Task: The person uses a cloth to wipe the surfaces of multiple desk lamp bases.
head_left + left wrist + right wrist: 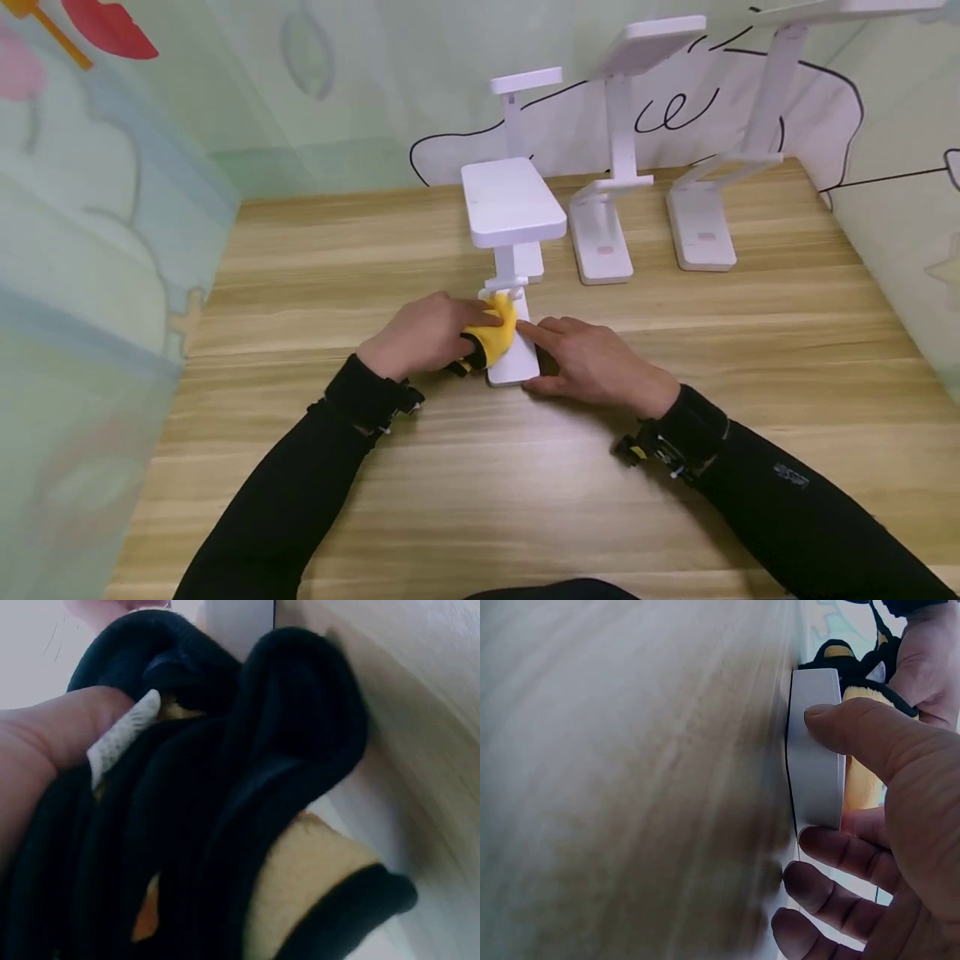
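Observation:
A white desk lamp (514, 200) stands near the middle of the table, its flat head above a narrow rectangular base (516, 360). My left hand (427, 333) grips a bunched yellow cloth with black edging (491, 337) and holds it against the top of that base. In the left wrist view, the cloth's black folds (202, 817) and a small white tag (124, 739) fill much of the picture. At the base's right side, my right hand (592, 362) holds its edge. The thumb (855, 727) lies on the end face of the base (816, 772), and the other fingers curl beside it.
Behind stand more white desk lamps: one partly hidden lamp (527, 81), one right of it (603, 242), and another farther right (701, 229). The wood-grain table (337, 250) meets a printed curtain (337, 108) at the back.

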Motion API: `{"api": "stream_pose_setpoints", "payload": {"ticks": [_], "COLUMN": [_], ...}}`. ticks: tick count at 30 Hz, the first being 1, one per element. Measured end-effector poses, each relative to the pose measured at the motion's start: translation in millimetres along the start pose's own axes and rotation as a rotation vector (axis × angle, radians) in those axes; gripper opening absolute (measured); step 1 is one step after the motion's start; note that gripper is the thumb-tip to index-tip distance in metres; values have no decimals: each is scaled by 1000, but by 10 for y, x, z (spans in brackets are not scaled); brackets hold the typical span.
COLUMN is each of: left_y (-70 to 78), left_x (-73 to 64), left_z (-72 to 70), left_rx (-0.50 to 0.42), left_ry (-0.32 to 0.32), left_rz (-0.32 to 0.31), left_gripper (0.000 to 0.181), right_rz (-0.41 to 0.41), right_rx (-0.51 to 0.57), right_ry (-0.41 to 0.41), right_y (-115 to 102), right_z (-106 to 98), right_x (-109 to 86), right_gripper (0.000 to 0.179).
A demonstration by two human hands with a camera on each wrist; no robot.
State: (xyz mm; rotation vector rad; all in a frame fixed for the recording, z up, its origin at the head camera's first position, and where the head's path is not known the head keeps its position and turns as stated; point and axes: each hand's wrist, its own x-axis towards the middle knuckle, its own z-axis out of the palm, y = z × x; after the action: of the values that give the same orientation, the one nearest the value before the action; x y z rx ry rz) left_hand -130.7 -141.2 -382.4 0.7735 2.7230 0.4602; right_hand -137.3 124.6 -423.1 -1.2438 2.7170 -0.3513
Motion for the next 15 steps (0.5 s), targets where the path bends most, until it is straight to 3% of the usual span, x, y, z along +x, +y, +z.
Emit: {"api": "stream_pose_setpoints", "payload": {"ticks": [3, 9, 10, 12, 15], "left_y": [-34, -160, -193, -257, -296], "left_x": [-55, -111, -116, -92, 57], "left_z": [-79, -345, -387, -439, -438], "left_rx": [-27, 12, 28, 49, 67], "left_ry": [-43, -205, -200, -128, 16], "left_rz": [-36, -157, -189, -240, -241], "left_gripper": [50, 46, 47, 48, 57], "right_rz": [-1, 15, 17, 20, 20], "right_rx": [21, 70, 74, 76, 80], "right_ry": [-12, -44, -44, -41, -30], "right_y": [-16, -32, -27, -14, 17], "right_z": [2, 18, 24, 29, 29], "right_x": [27, 71, 68, 55, 22], "right_gripper": [85, 85, 85, 86, 86]}}
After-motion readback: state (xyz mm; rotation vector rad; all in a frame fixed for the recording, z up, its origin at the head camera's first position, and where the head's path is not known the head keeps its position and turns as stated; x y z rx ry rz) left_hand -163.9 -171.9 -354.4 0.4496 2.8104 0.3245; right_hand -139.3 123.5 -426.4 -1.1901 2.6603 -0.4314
